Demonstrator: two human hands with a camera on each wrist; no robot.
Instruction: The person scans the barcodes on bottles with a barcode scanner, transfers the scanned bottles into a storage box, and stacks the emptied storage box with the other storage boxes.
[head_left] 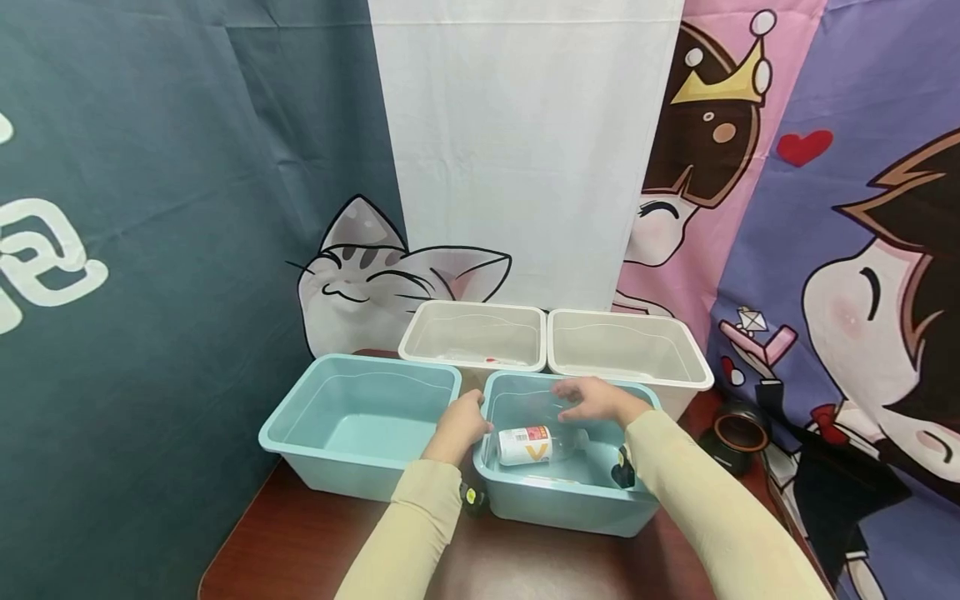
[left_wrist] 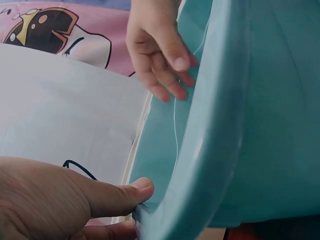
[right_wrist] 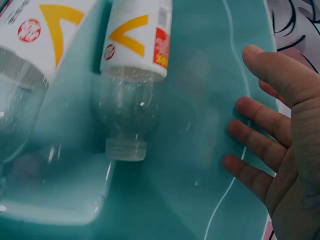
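Observation:
A light-blue plastic bin stands on the right of the table. My left hand grips its left rim near the back corner, thumb over the edge; the left wrist view shows the same hand at the rim. Inside lies a clear plastic bottle on its side, with a white label bearing an orange V. It has no cap in the right wrist view, where a similar label shows at the left edge. My right hand hovers over the bin's back side, fingers spread and holding nothing.
Another light-blue bin stands to the left. Two off-white bins stand behind, the left one with a small red-marked item inside. A dark round object sits at the table's right edge. A printed curtain hangs behind.

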